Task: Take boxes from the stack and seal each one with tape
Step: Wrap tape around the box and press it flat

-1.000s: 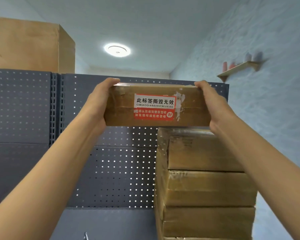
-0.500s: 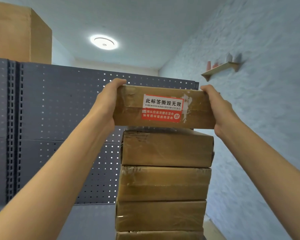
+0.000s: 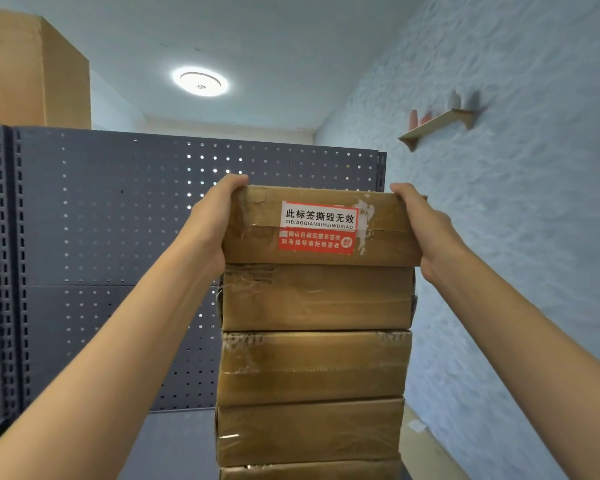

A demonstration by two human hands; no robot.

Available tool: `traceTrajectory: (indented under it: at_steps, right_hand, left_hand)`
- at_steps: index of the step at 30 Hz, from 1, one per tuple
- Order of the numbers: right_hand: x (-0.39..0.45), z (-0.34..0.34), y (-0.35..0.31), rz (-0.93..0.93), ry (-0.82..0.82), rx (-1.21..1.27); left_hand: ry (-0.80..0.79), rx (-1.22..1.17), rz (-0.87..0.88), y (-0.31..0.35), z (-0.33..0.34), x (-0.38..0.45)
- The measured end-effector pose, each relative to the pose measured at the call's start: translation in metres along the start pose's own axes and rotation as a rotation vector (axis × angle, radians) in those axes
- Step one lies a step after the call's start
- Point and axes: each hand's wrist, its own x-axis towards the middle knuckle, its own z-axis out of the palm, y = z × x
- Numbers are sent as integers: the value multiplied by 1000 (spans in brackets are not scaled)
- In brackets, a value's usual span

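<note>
A flat brown cardboard box point(image 3: 257, 237) with a red and white label on its front sits on top of a stack of boxes point(image 3: 312, 365) wrapped in clear tape. My left hand point(image 3: 215, 220) grips the box's left end, thumb over the top edge. At the box's right end my right hand point(image 3: 426, 226) grips it the same way. The box's bottom edge touches or nearly touches the box under it. The far side of the box is hidden.
A dark grey perforated metal panel point(image 3: 118, 237) stands behind and to the left of the stack. A large cardboard box point(image 3: 32, 71) sits on top of it at the upper left. A blue textured wall point(image 3: 534, 271) with a small wooden shelf point(image 3: 437, 128) runs along the right.
The labelled box, held by both hands, has come from up and left of the stack to directly on top of it, and lower. The view has turned to centre the stack.
</note>
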Motion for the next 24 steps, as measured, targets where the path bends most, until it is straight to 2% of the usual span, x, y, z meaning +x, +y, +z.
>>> traceTrajectory:
  at_steps: [24]
  right_hand:
    - [25, 1, 6, 45, -68, 2]
  left_hand:
    - [8, 51, -35, -13, 5, 36]
